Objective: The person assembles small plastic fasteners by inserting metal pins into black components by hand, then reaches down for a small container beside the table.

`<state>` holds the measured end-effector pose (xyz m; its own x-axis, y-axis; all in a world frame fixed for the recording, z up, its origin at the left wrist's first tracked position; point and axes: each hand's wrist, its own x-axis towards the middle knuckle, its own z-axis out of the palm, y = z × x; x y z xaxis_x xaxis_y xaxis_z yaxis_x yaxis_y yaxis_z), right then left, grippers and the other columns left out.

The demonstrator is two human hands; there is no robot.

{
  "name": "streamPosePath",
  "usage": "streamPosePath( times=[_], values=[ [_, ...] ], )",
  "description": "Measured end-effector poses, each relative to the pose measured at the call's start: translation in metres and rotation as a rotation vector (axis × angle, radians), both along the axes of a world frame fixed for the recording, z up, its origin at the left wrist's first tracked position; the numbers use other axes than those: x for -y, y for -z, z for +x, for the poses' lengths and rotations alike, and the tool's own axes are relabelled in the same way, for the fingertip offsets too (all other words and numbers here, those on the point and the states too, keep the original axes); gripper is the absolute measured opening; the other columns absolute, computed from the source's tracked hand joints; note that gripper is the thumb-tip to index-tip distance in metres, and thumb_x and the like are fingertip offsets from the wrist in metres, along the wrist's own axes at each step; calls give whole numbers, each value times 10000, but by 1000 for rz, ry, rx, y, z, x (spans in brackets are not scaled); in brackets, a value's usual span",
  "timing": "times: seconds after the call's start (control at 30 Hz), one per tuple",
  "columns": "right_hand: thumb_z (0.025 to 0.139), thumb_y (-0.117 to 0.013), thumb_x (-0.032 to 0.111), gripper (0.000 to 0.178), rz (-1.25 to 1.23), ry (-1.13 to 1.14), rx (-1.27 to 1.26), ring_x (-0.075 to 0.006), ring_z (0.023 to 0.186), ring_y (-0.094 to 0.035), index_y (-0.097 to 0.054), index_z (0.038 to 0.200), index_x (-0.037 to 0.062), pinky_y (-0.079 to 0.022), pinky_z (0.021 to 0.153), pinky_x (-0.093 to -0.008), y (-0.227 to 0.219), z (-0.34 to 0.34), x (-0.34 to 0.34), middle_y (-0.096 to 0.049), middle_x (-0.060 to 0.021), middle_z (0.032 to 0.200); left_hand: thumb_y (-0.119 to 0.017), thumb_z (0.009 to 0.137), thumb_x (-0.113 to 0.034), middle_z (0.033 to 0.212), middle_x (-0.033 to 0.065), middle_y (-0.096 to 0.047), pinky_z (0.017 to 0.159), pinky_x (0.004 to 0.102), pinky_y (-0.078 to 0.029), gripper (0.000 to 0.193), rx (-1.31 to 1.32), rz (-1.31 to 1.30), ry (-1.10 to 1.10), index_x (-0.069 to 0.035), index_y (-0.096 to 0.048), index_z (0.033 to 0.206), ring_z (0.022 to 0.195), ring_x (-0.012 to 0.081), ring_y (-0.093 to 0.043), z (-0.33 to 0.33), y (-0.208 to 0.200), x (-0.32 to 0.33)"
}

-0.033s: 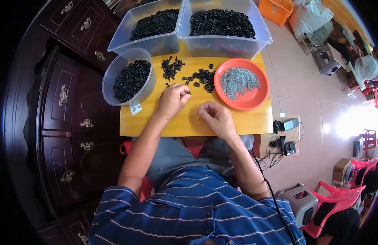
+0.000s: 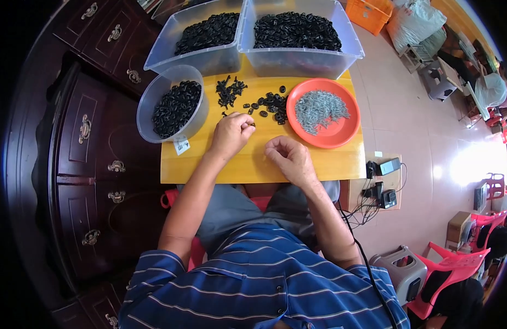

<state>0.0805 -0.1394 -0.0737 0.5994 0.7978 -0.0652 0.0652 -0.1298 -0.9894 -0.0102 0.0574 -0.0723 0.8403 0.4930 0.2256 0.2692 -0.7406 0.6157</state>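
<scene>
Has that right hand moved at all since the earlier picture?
No, not visibly: the right hand stays at the same spot over the yellow table, below and left of the red plate.

Left hand (image 2: 230, 135) has its fingers (image 2: 243, 119) pinched, right hand (image 2: 293, 160) curled, both forearms (image 2: 192, 198) reaching forward
</scene>
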Motion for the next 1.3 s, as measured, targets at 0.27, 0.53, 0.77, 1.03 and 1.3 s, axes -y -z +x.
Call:
streamPosePath(
  times=[0.27,0.53,0.77,1.03,1.3],
  values=[
    [894,-717,177,199,-4,30,38,-119,717,-697,-710,1003,11,-549,681,-299,-4,-2,2,-734,-65,822,-731,830,-70,758,87,-705,650,350,-535,74,-169,-154,21,-36,-687,878,661,224,-676,3,-11,6],
    [936,-706,103,188,86,142,-57,-54,716,-590,-636,1084,12,-486,633,-223,-16,-3,-2,-653,-14,894,-676,917,-56,770,-26,-652,588,224,-451,48,9,-511,173,-9,-679,927,641,19,-536,-2,-22,33],
    [935,-700,99,127,179,145,-25,-42,688,-543,-634,1007,18,-478,631,-219,-3,8,-1,-617,3,815,-672,902,-75,774,12,-676,597,265,-475,81,25,-524,247,-4,-684,938,644,64,-575,17,-41,35],
    [907,-641,225,213,-74,-226,360,-381,869,-704,-732,1008,61,-550,791,-477,-11,-10,5,-730,-189,898,-700,835,-150,856,124,-691,690,436,-545,91,-22,-21,418,-63,-700,862,782,311,-693,85,-56,64],
    [919,-643,197,228,-113,-360,402,-418,968,-670,-719,1075,50,-537,865,-483,-15,-5,6,-718,-214,1014,-672,846,-165,914,102,-694,756,471,-562,92,-195,285,533,-93,-724,869,889,326,-693,128,-32,83]
  ],
)
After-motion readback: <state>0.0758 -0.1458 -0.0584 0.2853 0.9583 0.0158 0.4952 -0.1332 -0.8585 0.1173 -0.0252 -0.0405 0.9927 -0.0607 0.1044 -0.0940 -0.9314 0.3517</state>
